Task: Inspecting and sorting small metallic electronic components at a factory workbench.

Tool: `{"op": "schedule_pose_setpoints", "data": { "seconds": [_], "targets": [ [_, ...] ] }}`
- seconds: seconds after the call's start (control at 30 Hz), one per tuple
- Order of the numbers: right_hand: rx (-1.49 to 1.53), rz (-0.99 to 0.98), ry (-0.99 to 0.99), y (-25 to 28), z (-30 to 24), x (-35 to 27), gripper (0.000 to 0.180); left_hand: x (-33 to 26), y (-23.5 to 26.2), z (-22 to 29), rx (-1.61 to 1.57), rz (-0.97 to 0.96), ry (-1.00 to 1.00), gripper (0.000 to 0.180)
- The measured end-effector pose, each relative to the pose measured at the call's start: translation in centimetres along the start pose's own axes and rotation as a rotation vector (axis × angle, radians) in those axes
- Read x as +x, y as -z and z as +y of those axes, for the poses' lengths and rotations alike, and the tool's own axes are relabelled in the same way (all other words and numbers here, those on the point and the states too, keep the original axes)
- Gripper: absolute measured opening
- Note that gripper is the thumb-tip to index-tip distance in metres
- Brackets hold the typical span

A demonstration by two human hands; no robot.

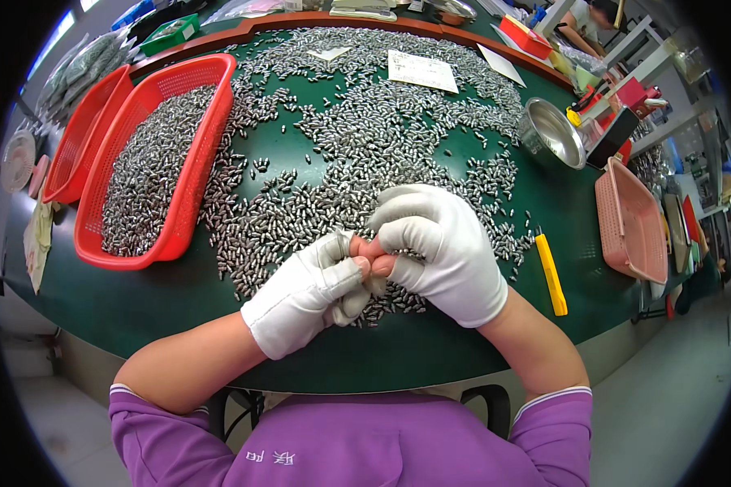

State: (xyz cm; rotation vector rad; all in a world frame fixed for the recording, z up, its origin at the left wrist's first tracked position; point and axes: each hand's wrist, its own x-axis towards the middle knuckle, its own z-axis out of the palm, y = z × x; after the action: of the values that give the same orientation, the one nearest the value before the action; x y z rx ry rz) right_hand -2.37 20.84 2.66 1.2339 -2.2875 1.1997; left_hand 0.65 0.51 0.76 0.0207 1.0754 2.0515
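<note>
Both my hands wear white gloves with bare thumb and finger tips, and they meet over the near part of the table. My left hand (309, 288) is closed, its fingertips pinched together; what they hold, if anything, is hidden. Against it presses my right hand (443, 252), thumb and forefinger also closed at the same spot, with nothing nameable showing between them. Beneath and beyond the hands spreads a wide layer of small shiny metal parts (357, 122), short and pointed. Right of my right hand lies a yellow-handled tool (551, 276) with a thin tip.
At left a red plastic basket (193, 191) holds many of the same metal parts, beside another red basket (73, 154). Paper slips (422, 71) lie on the heap. A steel bowl (554, 134) and a pink basket (632, 219) stand at right. A person (585, 24) sits far right.
</note>
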Motion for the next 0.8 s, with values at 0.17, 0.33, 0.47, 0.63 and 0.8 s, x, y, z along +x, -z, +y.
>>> {"op": "schedule_pose_setpoints", "data": {
  "seconds": [0.17,0.33,0.47,0.63,0.8],
  "targets": [
    [0.095,0.034,-0.002,-0.3,-0.3,0.1,0.019,-0.3,-0.2,0.2,-0.008,0.017,0.037,0.019],
    [0.093,0.053,0.001,-0.3,-0.1,0.0,0.018,-0.1,0.0,0.0,-0.004,-0.001,0.007,0.021],
    [0.167,0.009,-0.001,-0.5,0.0,0.0,0.021,0.0,0.4,-0.4,0.004,-0.017,-0.021,0.02],
    [-0.275,0.063,-0.224,0.8,0.4,-0.6,0.034,0.2,0.4,-0.3,-0.015,-0.008,-0.026,0.015],
    [-0.478,-0.04,-0.331,1.0,2.3,-1.6,0.026,0.2,0.5,-0.3,-0.004,-0.033,-0.033,0.014]
  ]
}}
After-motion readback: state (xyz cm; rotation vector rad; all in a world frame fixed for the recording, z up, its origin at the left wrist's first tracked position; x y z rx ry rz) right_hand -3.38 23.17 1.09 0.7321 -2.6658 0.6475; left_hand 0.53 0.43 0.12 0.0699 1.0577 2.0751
